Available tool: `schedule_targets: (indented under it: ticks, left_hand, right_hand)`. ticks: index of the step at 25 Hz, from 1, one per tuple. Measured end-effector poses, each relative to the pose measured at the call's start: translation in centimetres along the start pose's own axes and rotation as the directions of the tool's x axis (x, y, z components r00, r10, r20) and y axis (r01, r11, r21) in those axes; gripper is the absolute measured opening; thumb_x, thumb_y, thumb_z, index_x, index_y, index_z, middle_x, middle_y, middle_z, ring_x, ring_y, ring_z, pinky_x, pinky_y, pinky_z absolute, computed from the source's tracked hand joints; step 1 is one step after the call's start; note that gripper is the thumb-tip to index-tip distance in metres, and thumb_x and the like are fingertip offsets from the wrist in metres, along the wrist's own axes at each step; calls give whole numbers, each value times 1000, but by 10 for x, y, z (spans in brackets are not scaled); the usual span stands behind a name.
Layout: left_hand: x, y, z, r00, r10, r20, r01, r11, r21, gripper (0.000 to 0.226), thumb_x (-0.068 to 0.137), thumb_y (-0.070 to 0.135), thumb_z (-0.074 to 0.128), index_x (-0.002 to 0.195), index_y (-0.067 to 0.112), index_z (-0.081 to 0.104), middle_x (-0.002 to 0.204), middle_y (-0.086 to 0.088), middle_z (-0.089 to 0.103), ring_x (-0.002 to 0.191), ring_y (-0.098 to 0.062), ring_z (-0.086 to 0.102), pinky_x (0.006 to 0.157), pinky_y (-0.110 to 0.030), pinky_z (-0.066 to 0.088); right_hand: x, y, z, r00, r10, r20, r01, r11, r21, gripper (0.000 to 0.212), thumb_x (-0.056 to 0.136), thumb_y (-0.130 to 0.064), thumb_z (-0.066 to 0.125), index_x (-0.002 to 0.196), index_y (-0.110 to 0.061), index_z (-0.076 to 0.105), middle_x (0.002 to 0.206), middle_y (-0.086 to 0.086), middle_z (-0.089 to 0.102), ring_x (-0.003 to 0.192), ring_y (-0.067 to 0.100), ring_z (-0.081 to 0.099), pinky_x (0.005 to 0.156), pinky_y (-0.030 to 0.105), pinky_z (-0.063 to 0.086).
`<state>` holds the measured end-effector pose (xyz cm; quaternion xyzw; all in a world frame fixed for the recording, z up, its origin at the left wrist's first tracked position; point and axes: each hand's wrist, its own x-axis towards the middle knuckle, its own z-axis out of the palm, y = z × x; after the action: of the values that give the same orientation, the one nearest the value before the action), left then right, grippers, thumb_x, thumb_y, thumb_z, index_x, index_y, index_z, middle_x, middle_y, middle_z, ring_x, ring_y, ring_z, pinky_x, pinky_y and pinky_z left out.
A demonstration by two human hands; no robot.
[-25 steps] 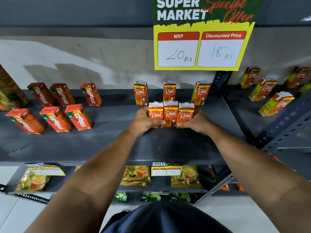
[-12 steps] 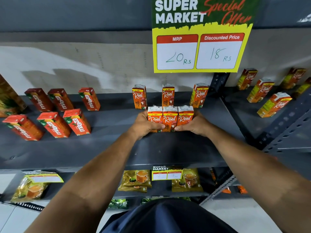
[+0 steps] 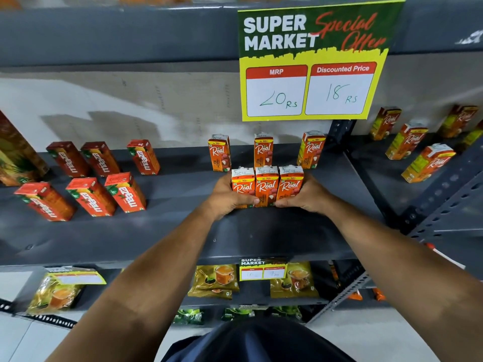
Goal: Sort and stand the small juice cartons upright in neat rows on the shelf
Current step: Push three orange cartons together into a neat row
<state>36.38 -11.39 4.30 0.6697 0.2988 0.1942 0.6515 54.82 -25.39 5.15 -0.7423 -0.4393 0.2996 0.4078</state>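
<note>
Standing side by side and touching on the grey shelf [image 3: 130,239], three orange Real cartons [image 3: 267,185] are squeezed between the left hand [image 3: 226,195] and the right hand [image 3: 304,195], fingers pressed to the outer cartons. Behind them stand three more Real cartons [image 3: 263,152], spaced apart, under the hanging price sign [image 3: 311,61]. Two rows of red Maaza cartons [image 3: 104,178] stand well to the left; tea packets [image 3: 214,279] lie on the shelf below.

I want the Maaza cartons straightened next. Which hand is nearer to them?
Left. The left hand is just right of the Maaza cartons; the right hand is farther right, past the Real cartons.
</note>
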Motion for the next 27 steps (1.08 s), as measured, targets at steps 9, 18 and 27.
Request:
schedule_targets:
  ticks: [9,18,27]
  left_hand:
    - [-26,-23,3,991,73,-116,-62,994,95,94,65,14,79,145,14,29,130,-4,57,122,-17,53,106,-39,42]
    - [-41,-10,34,988,16,-154,-47,978,-201,87,75,85,34,137,26,48,133,-3,60,127,-16,52,113,-46,32]
    - [-52,-1,39,988,33,-154,-66,974,-215,71,86,72,12,132,31,48,128,5,59,120,-4,52,99,-21,37]
  right_hand:
    - [-14,3,7,999,-42,-29,46,986,163,70,75,-7,69,135,-25,38,103,-8,59,103,16,56,89,36,47]
    - [-23,-16,34,985,5,-170,107,759,642,42,97,-53,21,114,-33,54,118,-9,65,113,6,61,102,31,41]
    - [-28,-17,37,983,50,-178,83,742,665,44,98,-55,17,112,-36,54,119,-8,63,118,11,57,111,40,36]
